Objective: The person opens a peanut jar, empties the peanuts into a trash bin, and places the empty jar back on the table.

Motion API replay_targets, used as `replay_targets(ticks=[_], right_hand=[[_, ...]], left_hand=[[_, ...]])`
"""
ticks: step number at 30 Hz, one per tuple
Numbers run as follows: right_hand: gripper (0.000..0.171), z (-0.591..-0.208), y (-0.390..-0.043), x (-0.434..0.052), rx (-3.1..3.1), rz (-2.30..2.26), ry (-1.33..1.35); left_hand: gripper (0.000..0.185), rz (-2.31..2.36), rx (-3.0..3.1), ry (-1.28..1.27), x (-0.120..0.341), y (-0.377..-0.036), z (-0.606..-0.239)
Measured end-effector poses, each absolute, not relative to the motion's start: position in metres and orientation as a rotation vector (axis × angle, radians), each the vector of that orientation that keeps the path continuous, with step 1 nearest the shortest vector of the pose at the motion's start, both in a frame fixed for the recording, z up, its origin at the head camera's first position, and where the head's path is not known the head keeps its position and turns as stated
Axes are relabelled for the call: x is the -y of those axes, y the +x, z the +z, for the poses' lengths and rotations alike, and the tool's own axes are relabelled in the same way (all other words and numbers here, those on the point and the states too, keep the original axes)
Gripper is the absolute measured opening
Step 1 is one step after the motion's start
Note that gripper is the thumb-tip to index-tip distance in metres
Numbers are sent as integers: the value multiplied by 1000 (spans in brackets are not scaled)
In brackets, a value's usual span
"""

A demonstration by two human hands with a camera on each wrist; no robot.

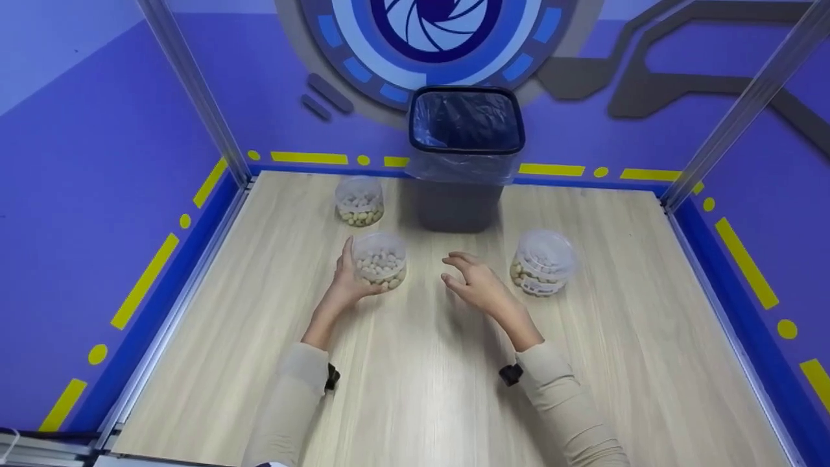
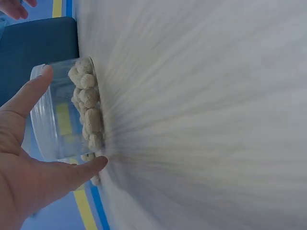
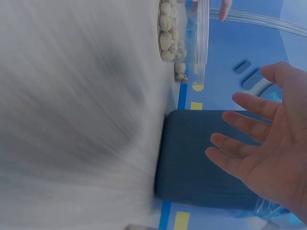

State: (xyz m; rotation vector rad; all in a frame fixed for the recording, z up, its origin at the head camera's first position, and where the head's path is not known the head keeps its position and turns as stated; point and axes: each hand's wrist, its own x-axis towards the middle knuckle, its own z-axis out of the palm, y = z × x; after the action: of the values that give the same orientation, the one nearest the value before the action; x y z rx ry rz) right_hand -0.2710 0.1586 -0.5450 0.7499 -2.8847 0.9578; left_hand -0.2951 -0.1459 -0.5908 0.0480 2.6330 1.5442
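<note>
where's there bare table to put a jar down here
The widest bare patch is the near table between the two sleeves. The right side beyond the right jar is also bare. It is crowded toward the back: the far jar, the bin, the jar the left hand holds, with the right hand hovering open.

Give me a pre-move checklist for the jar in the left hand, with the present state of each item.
1. Left hand grips the middle jar, thumb and fingers around its wall: ok.
2. Jar upright on the table: ok.
3. Lid closed or off: cannot tell.
4. Right hand free, fingers relaxed, holding nothing: ok.
5. Bin open, lined with a bag, right behind the jar: ok.
6. Far jar and right jar stand apart from the held one: ok.
</note>
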Motion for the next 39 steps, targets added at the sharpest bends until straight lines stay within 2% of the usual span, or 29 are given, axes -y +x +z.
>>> replay_targets(ticks=[17, 29, 39], right_hand=[[49, -552, -268, -148, 2888, 1028, 677], [50, -550, -267, -143, 2831, 1060, 664], [53, -551, -263, -138, 2858, 1063, 682]], left_hand=[[127, 1825, -2419, -32, 144, -305, -605], [111, 1818, -2520, -12, 142, -309, -606], [113, 1731, -2698, 58, 131, -314, -600]])
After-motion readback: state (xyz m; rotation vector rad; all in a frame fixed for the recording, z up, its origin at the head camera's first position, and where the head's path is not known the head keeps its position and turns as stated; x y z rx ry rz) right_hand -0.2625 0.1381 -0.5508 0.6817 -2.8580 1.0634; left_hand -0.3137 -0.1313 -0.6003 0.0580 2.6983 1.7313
